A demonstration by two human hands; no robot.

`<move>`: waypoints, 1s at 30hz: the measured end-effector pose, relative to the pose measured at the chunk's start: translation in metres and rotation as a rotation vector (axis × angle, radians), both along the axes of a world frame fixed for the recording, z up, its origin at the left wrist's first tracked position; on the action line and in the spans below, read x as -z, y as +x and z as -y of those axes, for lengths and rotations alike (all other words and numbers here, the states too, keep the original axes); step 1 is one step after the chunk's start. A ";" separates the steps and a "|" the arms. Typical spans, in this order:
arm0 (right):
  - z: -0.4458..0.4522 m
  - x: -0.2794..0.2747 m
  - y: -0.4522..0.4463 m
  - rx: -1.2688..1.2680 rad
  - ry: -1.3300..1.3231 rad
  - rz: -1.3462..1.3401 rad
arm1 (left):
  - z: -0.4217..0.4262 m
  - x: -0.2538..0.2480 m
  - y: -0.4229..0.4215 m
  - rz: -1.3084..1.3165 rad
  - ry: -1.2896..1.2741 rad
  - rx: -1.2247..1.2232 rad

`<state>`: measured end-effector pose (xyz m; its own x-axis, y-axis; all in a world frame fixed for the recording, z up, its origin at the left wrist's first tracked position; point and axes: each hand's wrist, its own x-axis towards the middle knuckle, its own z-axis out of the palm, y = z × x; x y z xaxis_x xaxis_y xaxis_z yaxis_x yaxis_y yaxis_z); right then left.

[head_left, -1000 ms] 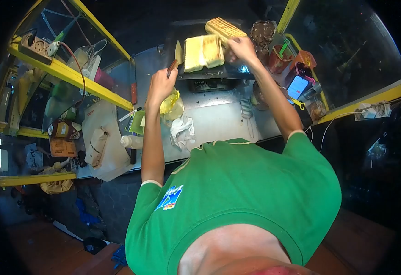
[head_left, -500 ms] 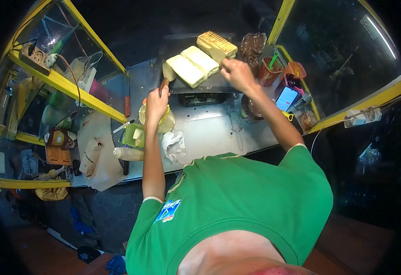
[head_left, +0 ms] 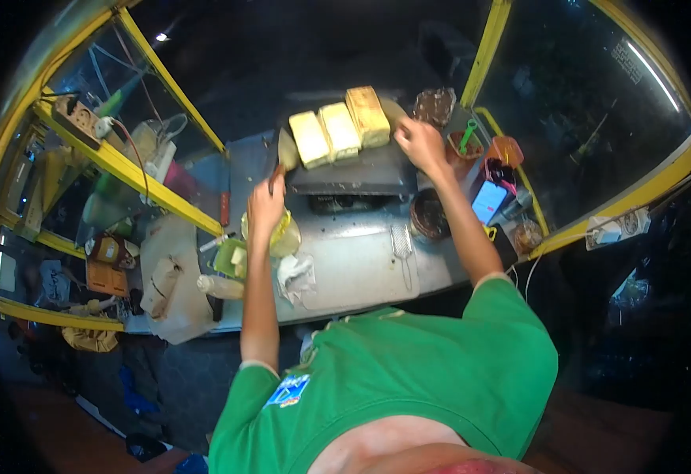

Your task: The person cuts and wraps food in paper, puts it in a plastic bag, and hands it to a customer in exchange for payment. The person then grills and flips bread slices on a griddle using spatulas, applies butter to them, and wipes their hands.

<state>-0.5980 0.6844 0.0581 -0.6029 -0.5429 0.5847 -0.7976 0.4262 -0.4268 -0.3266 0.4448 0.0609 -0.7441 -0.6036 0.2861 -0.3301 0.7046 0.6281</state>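
Note:
Three thick yellow bread blocks stand side by side on a dark griddle (head_left: 353, 180): a left block (head_left: 310, 138), a middle block (head_left: 339, 129) and a browned right block (head_left: 368, 117). My left hand (head_left: 266, 204) is closed around the dark handle of a wide-bladed spatula (head_left: 286, 150), whose blade is at the left block's left side. My right hand (head_left: 422, 146) is closed at the right of the blocks, fingers at the end of a second flat blade (head_left: 393, 113) beside the right block. What exactly its fingers grip is hard to make out.
Nearer me are a tub of yellow spread (head_left: 286, 237), a crumpled white wrapper (head_left: 296, 278), a grater (head_left: 402, 245) and a squeeze bottle (head_left: 220, 287). Rightward are a chocolate jar (head_left: 428, 215), a lit phone (head_left: 488, 201) and a red container (head_left: 464, 147). Yellow-framed glass flanks both sides.
The blocks have been turned and now stand in a row, the browned one drawn in beside the others. A second blade shows at their right. The camera view has shifted.

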 end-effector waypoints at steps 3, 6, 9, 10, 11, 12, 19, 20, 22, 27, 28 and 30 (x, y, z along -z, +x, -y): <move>-0.045 0.005 0.015 0.098 -0.231 0.174 | -0.035 0.028 0.044 -0.184 0.207 -0.032; -0.070 0.030 0.034 -0.127 -0.297 0.692 | -0.072 0.071 0.041 -0.212 0.580 0.080; -0.052 0.035 0.049 0.055 -0.160 0.921 | -0.096 0.060 0.018 -0.272 1.325 0.172; -0.050 0.020 0.065 0.111 0.041 0.873 | -0.084 0.083 0.006 -0.292 1.548 0.281; -0.044 0.012 0.083 0.194 0.196 0.540 | -0.078 0.107 -0.002 -0.333 1.770 0.354; -0.038 0.003 0.102 0.277 0.338 0.203 | -0.071 0.121 -0.001 -0.369 1.993 0.434; 0.012 -0.263 0.344 -0.655 0.195 0.294 | -0.046 -0.027 0.192 -0.066 1.315 0.857; 0.018 -0.294 0.374 -0.806 0.083 0.025 | -0.036 -0.062 0.227 -0.060 1.089 0.895; 0.048 -0.353 0.421 -0.797 -0.252 -0.606 | -0.014 -0.115 0.294 -0.156 0.921 0.760; 0.165 -0.530 0.496 -0.636 0.066 -0.558 | 0.021 -0.193 0.426 -0.214 0.480 0.773; 0.222 -0.555 0.470 -0.679 0.108 -0.980 | 0.019 -0.205 0.444 -0.239 0.394 0.769; 0.263 -0.567 0.498 -0.509 0.521 -0.851 | 0.021 -0.230 0.474 -0.175 0.286 0.756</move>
